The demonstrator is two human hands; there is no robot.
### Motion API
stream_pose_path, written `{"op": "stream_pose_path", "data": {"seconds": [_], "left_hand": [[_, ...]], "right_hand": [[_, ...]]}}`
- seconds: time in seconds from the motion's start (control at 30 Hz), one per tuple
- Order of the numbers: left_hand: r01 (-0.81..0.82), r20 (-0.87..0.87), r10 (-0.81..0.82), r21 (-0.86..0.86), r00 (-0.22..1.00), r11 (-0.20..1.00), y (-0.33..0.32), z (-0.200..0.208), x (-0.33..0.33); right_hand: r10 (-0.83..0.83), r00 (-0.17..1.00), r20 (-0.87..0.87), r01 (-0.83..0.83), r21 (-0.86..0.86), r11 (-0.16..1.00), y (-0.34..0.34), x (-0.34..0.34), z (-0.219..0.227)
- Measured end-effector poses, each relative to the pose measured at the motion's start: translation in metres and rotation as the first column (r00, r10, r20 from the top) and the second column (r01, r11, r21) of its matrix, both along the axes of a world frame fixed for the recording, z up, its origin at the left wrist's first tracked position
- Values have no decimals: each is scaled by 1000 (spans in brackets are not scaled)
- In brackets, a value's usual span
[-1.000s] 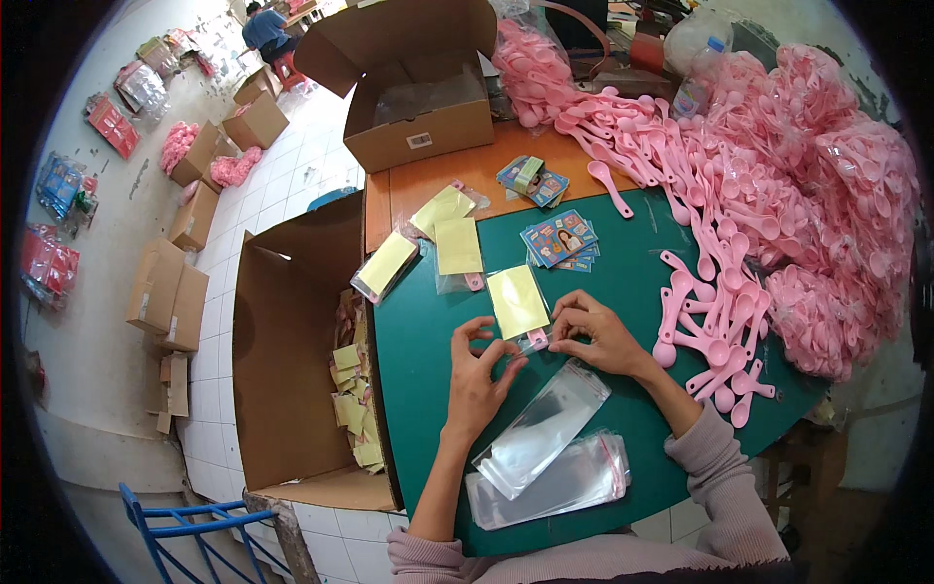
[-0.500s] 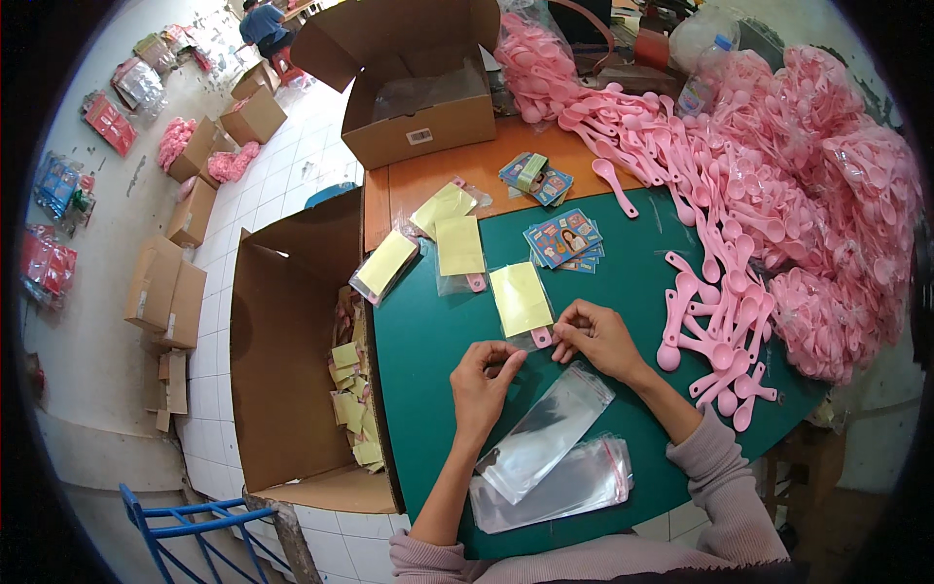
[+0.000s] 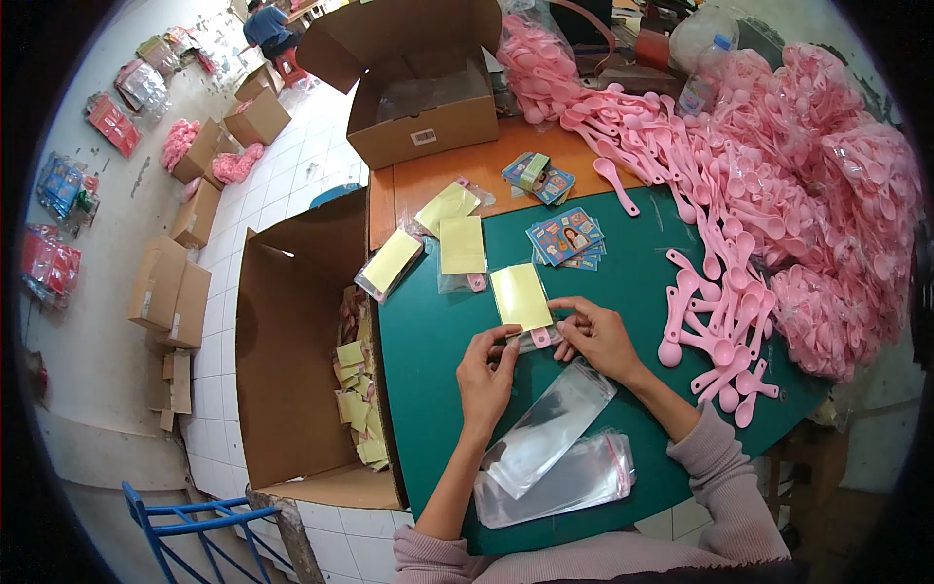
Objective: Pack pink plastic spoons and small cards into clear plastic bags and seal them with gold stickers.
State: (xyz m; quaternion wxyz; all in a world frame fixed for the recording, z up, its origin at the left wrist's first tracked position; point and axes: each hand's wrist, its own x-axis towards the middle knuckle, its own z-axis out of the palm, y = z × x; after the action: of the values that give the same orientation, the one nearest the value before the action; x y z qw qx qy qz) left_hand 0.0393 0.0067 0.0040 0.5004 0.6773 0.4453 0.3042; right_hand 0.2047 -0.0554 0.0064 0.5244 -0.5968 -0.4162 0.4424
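Before us on the green desk point(image 3: 428, 389) lies a clear packet point(image 3: 522, 302), between our two hands and near the desk's middle, with a yellow card point(image 3: 520, 292) showing through and the holed end of a pink handle point(image 3: 541, 338) at its lower edge. Our left hand point(image 3: 486, 378) is narrow, thumb and forefinger pinching the film at the lower left; our right hand point(image 3: 595, 341) is drawn in likewise, its fingertips holding the film at the lower right. Just below, nearer our body, we have a fanned layer of flat clear bags point(image 3: 555, 428) overlapping a second stack point(image 3: 555, 487) with a red strip at one end. Up and to the left of the packet we see three similar packets point(image 3: 461, 245), close together and partly overlapping. Beyond it lie blue printed cards point(image 3: 564, 237) in a loose pile, and a banded bundle point(image 3: 533, 173) on the orange surface point(image 3: 496, 156) behind. To our right, loose pink spoons point(image 3: 720, 336) trail back toward a great heap of bagged spoons point(image 3: 817, 175), with a bottle point(image 3: 697, 92) beside it. An open carton point(image 3: 423, 122) stands at the back, and by the desk's left edge a large cardboard box point(image 3: 297, 360) holds many yellow-carded packets point(image 3: 360, 414). Far off, we see a person point(image 3: 268, 27) seated on a red stool point(image 3: 289, 66).
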Motion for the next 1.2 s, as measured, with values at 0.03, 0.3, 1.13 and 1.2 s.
{"op": "stream_pose_path", "data": {"seconds": [0.03,0.3,1.13,1.2], "left_hand": [[-1,-1,1,3,1000,1000,0,1,0],[-129,-60,170,419,984,899,57,-1,-1],[420,-166,-389,246,906,874,-36,9,-5],[394,-130,-373,239,919,888,-34,8,-6]], "right_hand": [[1,1000,-1,-1,3,1000,0,0,0],[-12,1000,15,12,11,1000,1,4,0],[-88,364,927,373,-58,926,10,142,15],[-147,502,852,272,6,962,-18,113,35]]}}
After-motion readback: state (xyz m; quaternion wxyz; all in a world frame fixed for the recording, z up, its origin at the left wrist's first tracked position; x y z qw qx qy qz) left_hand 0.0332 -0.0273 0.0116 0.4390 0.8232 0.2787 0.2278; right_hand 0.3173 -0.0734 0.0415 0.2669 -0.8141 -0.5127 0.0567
